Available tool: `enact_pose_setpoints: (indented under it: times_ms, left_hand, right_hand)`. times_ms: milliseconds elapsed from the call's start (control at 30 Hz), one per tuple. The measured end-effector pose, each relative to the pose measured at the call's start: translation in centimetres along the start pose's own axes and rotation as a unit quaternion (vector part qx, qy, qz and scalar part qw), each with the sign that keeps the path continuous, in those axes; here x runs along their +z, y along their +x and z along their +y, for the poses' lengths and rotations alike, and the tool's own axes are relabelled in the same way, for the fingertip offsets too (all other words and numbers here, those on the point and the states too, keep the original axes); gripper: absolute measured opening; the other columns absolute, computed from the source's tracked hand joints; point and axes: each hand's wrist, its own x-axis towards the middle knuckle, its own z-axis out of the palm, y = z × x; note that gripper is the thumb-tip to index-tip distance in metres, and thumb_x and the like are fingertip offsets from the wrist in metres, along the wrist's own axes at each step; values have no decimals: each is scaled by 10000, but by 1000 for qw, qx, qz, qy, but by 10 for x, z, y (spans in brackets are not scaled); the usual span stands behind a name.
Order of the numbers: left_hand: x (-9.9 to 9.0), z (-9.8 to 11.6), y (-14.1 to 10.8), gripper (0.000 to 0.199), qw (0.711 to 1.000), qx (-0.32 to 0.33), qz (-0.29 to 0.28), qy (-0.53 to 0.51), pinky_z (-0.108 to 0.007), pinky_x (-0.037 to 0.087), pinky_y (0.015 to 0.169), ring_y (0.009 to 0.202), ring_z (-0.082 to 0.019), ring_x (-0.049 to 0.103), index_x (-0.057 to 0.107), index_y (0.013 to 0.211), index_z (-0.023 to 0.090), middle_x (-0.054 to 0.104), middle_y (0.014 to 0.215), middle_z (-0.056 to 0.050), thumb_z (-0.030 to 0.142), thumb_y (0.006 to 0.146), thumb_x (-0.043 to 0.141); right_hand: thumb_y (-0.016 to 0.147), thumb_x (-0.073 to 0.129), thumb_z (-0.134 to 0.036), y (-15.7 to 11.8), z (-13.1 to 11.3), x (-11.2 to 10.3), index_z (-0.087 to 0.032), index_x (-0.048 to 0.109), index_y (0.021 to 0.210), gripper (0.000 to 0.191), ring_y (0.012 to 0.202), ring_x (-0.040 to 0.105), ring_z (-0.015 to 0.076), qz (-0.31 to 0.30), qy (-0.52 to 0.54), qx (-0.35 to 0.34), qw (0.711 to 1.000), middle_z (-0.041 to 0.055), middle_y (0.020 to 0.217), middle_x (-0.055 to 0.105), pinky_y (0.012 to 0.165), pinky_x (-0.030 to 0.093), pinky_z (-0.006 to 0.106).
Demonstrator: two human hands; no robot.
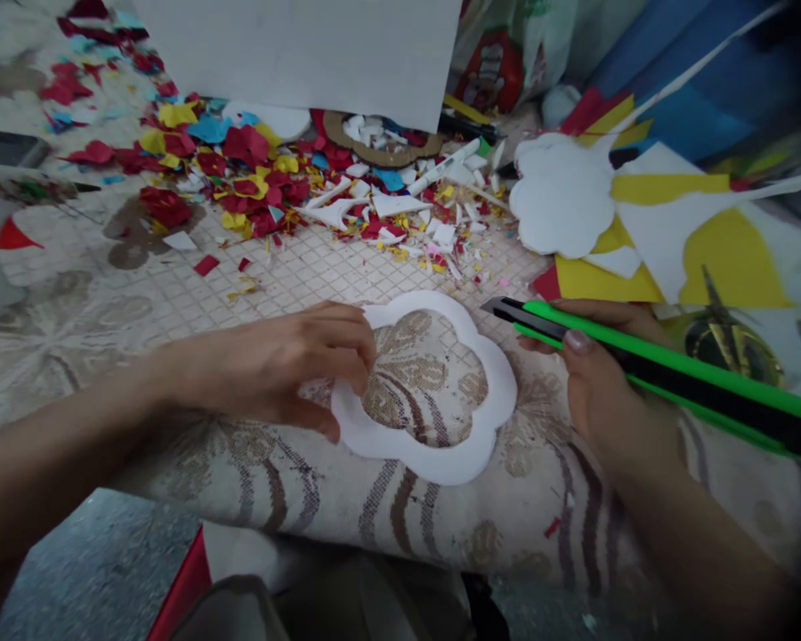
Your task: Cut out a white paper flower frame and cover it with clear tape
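A white scalloped ring [500, 383] lies flat on the patterned cloth, with cloth showing through its middle. My left hand [307, 361] rests at the ring's left edge, fingers bent over it and thumb apart, not visibly gripping it. The fingers hide part of that edge. On the right, my right hand [607, 383] is closed around a green and black utility knife [681, 369]. Its blade tip points left and lies just beyond the ring's upper right side.
Red, yellow, blue and white scraps [254, 182] spread behind the ring. White scalloped pieces [561, 196] and yellow sheets [734, 258] lie at the right, near gold-handled scissors [731, 343]. A large white sheet [307, 53] stands at the back. The cloth-covered table's front edge [374, 534] is nearest me.
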Motion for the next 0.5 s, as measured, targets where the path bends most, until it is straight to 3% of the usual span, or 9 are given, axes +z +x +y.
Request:
enact_pose_setpoints:
  times_ms: [133,267,400,500]
  left_hand:
    - [8,3,3,244,999,9,-21,24,-465,317,1040,1082,-247,508,636,1019,223,607,1061,-86,286,786,674]
    - [8,3,4,191,1000,20,-7,23,-457,316,1038,1080,-241,512,643,983,222,606,1052,-84,254,795,661]
    - [-3,2,5,191,998,36,38,26,-426,329,1033,1099,-237,512,636,945,203,626,1028,-79,285,779,685]
    - [-11,5,7,189,994,37,72,69,-436,282,1072,1124,-234,503,626,946,199,642,988,-67,304,796,671]
  right_hand:
    - [796,656,-318,4,3,3,-253,667,957,174,688,680,180,12,-1,1,1000,-2,849,698,660,565,370]
    - [829,625,-340,7,9,4,-284,609,1138,314,703,683,173,4,15,-24,1000,7,900,699,678,566,374]
    - [871,563,-368,8,10,1,-297,560,1207,343,551,626,148,15,-10,-74,997,-18,703,673,505,523,308]
    - [845,604,-346,9,9,-2,-294,520,1198,366,446,562,111,-1,-32,-59,998,-14,773,679,399,458,259]
